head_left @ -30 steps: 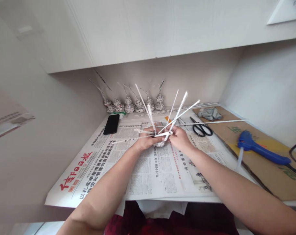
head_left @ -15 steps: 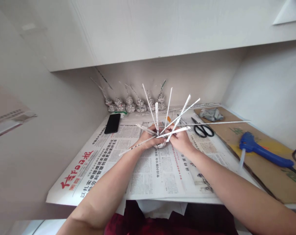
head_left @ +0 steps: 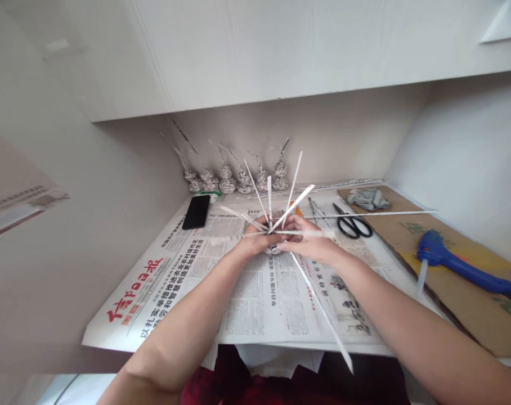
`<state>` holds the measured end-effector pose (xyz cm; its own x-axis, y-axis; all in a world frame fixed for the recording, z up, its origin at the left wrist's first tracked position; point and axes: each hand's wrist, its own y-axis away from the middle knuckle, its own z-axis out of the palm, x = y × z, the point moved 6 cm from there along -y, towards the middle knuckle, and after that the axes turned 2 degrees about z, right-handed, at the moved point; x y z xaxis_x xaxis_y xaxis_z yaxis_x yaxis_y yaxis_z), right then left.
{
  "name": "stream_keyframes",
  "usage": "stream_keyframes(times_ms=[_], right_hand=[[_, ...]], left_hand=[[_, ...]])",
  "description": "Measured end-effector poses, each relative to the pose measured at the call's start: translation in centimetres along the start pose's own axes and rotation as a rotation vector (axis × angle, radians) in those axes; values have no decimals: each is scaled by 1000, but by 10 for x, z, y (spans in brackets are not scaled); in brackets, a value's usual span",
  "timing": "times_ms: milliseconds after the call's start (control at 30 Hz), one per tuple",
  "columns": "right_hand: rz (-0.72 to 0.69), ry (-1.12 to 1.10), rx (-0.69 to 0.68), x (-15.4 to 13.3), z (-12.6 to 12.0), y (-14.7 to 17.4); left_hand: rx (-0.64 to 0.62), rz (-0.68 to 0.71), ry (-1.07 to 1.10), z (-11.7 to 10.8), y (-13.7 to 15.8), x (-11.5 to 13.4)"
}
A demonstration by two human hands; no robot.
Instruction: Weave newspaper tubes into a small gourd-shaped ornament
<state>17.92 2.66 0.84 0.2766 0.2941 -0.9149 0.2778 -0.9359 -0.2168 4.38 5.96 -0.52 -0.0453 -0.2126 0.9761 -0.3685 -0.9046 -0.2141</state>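
Both hands meet over the middle of the newspaper (head_left: 255, 292) spread on the desk: the left hand (head_left: 255, 243) is closed around a small woven paper piece (head_left: 274, 248) from which rolled paper sticks (head_left: 292, 181) fan upward and outward, and the right hand (head_left: 312, 243) pinches one long stick (head_left: 321, 304) that slants down toward the desk's near edge. At the back wall stands a row of small paper ornaments (head_left: 236, 180), with a black phone (head_left: 196, 211) to the left. To the right lie black scissors (head_left: 354, 224), a crumpled grey cloth (head_left: 367, 198) and a blue glue gun (head_left: 462, 265) on brown cardboard (head_left: 466, 298).
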Motion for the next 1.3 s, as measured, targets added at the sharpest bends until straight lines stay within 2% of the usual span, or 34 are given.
stream_keyframes(times_ms=[100, 300, 633, 900, 1067, 1200, 1300], right_hand=[[-14, 31, -32, 4, 3, 1], [-28, 16, 56, 6, 8, -1], [53, 94, 247, 9, 7, 5], [225, -26, 136, 17, 15, 5], [281, -14, 147, 21, 12, 5], [354, -101, 147, 29, 14, 5], [354, -152, 146, 30, 16, 4]], left_hand=[[0, -10, 34, 1, 2, 4], [84, -12, -9, -2, 5, 11], [136, -30, -18, -4, 6, 6], [118, 34, -49, -6, 0, -4], [124, 58, -2, -3, 1, -4], [156, 86, 30, -4, 1, -1], [183, 86, 51, -5, 0, -1]])
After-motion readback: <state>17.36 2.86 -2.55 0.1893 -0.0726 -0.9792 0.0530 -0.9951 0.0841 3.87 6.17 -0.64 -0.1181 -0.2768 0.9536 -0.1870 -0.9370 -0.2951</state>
